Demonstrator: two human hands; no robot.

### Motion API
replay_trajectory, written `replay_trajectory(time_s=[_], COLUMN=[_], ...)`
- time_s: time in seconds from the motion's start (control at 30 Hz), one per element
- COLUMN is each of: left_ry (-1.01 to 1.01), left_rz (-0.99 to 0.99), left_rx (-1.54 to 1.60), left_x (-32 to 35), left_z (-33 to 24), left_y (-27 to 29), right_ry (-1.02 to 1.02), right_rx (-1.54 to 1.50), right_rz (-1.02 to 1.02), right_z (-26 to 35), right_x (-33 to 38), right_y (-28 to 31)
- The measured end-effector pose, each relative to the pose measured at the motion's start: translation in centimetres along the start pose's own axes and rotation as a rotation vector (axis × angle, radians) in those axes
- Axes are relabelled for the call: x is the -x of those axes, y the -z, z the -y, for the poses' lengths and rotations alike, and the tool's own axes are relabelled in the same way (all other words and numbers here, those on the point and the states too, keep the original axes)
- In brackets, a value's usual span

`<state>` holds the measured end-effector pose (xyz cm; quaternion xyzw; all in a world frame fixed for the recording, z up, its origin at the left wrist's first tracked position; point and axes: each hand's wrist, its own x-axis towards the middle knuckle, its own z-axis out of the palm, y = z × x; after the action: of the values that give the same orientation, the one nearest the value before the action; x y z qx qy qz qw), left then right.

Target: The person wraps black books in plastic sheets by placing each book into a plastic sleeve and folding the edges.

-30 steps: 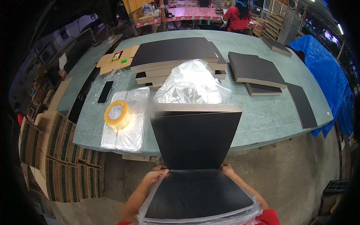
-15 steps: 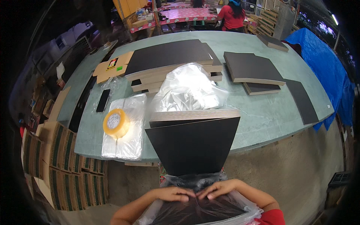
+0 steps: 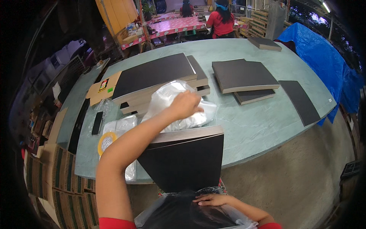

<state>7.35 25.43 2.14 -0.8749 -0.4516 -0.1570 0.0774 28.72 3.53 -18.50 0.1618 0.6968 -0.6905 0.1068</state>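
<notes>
My left hand [image 3: 186, 104] is stretched over the table, its fingers curled onto a pile of clear plastic bags [image 3: 162, 100]. My right hand [image 3: 212, 200] lies flat with fingers out on a black board in clear plastic [image 3: 171, 211] across my lap. Between that and the table, a stack of black boards with pale edges [image 3: 183, 168] leans upright against the table edge, just below the plastic pile. A roll of clear tape [image 3: 102, 142], partly hidden by my left forearm, rests on flat plastic bags [image 3: 130, 171].
Stacked black boards [image 3: 156, 74] stand behind the plastic pile, beside a flattened cardboard piece [image 3: 93, 91] and a phone [image 3: 97, 123]. More boards [image 3: 244, 74] lie to the right. A blue tarp [image 3: 309, 49] hangs at the far right; brown cartons [image 3: 68, 168] stand at left.
My left hand has left the wrapped board on my lap and reached forward to the plastic pile. My right hand stays on the wrapped board. The view has shifted somewhat.
</notes>
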Motion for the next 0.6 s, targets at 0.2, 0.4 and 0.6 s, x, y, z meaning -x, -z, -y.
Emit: replay_trajectory(time_s=[0.2, 0.4, 0.6], left_ry=[-0.167, 0.296, 0.651], left_rz=[0.018, -0.112, -0.21], left_rx=[-0.324, 0.096, 0.486], left_x=[-0.6, -2.1, -1.6], left_z=[2.2, 4.2, 6.2], left_y=[-4.8, -3.1, -3.0], right_ry=[0.017, 0.041, 0.045], right_rx=[0.029, 0.058, -0.012], right_rz=[-0.044, -0.06, -0.004], right_z=[-0.2, -0.1, -1.4], right_x=[0.5, 0.6, -0.1], right_y=[0.5, 1.1, 1.1])
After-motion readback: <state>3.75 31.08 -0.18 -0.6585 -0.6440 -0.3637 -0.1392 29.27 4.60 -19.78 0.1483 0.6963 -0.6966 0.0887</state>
